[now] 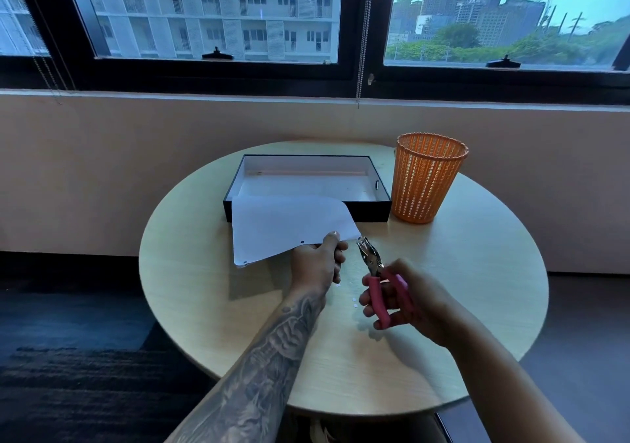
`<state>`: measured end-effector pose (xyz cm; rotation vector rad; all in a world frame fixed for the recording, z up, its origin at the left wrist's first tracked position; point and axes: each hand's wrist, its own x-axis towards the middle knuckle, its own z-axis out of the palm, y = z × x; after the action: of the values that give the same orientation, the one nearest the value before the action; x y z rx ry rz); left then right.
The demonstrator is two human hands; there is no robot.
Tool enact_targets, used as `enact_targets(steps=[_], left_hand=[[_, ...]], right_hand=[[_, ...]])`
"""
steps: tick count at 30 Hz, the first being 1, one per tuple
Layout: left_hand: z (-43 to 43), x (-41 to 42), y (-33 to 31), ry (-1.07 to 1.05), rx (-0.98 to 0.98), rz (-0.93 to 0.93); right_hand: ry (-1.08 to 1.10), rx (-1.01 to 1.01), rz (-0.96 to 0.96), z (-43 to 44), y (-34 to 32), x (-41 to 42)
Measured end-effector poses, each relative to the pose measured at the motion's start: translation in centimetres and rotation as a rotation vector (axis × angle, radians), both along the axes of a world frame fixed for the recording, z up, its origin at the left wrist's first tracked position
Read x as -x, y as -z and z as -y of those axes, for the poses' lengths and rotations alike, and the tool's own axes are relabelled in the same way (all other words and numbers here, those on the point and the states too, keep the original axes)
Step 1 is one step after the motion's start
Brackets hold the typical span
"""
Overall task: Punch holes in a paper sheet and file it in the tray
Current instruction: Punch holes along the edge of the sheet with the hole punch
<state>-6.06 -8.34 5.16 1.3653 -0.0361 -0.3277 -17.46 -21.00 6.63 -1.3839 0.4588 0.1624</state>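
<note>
My left hand (320, 262) pinches the near edge of a white paper sheet (283, 228) and holds it lifted above the round table (211, 299); two small holes show along the sheet's near left edge. My right hand (405, 301) grips a hole punch (378, 272) by its pink handles, with the metal jaws pointing up toward the paper's right corner, just apart from it. Behind the sheet sits the black tray (371, 212) with a white inside, its near wall partly hidden by the paper.
An orange mesh bin (426, 178) stands to the right of the tray. Small white paper dots (354, 301) lie on the table between my hands. A wall and window run behind the table; dark floor surrounds it.
</note>
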Motion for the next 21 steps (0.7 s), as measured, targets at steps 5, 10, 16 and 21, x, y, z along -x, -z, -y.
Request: enact_targets(steps=[5,10,16,21], left_hand=[[-0.1,0.0,-0.3,0.005,0.003,0.003],[0.0,0.4,-0.5,0.016,0.005,0.015],[0.0,0.7,-0.3,0.022,0.004,0.018],[0.0,0.6,-0.3,0.022,0.012,0.015]], right_hand=[[-0.005,0.032,0.028,-0.5,0.3,-0.2],[0.014,0.078,0.046,-1.1,0.5,-0.5],[0.027,0.119,0.039,-1.5,0.5,-0.7],[0.025,0.144,0.033,-1.8,0.1,-0.8]])
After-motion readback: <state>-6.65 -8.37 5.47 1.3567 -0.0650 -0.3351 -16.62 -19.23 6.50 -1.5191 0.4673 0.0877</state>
